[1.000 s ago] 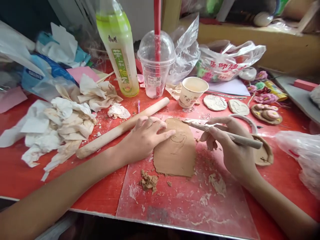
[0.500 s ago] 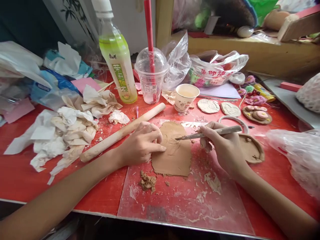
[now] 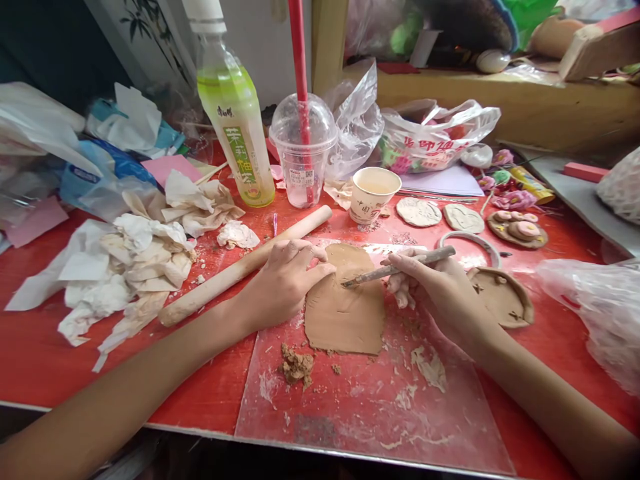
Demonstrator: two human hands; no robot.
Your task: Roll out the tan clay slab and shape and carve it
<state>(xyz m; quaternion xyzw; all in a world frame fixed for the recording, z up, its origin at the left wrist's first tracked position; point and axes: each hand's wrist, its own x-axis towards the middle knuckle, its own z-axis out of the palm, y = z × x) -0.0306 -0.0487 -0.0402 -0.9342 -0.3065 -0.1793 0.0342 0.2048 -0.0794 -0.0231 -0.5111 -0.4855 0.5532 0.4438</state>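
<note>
A flat brown clay slab (image 3: 345, 320) lies on a clear sheet, with shallow marks in its upper half. My right hand (image 3: 445, 290) grips a slim, clay-smeared modelling tool (image 3: 417, 261) like a pen, its tip at the slab's upper middle. Beneath those fingers shows a pale crumpled lump (image 3: 401, 291); whether it is tissue or clay-coated fingertips I cannot tell. At the slab's upper left edge rests my left hand (image 3: 290, 280), fingers loosely bent, thumb apart, with nothing visible in it. Crumbly clay scraps (image 3: 296, 365) sit below the slab.
A wooden rolling pin (image 3: 245, 267) lies left of the slab. Behind stand a paper cup (image 3: 373, 203), a lidded plastic cup (image 3: 300, 177) and a drink bottle (image 3: 237, 133). Crumpled tissues (image 3: 130, 260) spread leftward. Clay pieces (image 3: 500, 300), a ring (image 3: 493, 250) and a plastic bag (image 3: 595, 307) are right.
The tool's tip has shifted slightly left and down over the slab, and my right hand has followed leftward. My left thumb has lifted from the slab toward the bent fingers.
</note>
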